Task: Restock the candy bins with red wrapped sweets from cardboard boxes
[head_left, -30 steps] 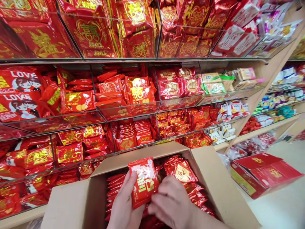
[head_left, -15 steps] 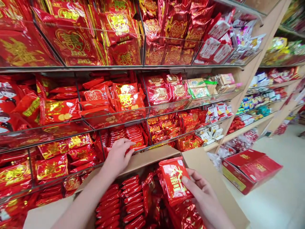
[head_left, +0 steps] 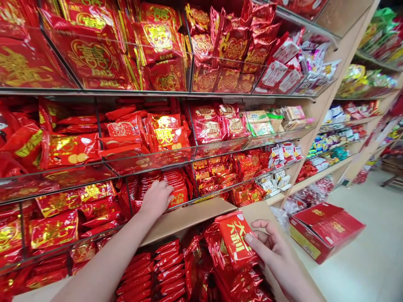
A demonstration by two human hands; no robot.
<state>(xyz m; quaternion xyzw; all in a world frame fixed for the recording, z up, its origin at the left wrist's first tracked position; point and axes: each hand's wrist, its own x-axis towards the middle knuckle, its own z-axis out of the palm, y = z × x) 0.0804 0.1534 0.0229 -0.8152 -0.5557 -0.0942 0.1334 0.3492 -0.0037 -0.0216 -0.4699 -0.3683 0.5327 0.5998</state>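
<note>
Head view gives me both hands. The left hand [head_left: 157,196] reaches out over a row of red packets [head_left: 176,183] on the shelf, fingers bent down onto it; their tips are partly hidden, so I can't tell whether they grip one. The right hand [head_left: 275,247] is half-curled, its thumb on the right edge of the lettered packet [head_left: 234,241], index finger off it; I can't tell if the other fingers clasp it. That packet lies tilted just left of the right hand, above the cardboard box [head_left: 192,217]. Left of and below the same hand, I see stacked packets [head_left: 170,270] inside the box. A red carton [head_left: 327,230] is on the floor to its right, well apart.
</note>
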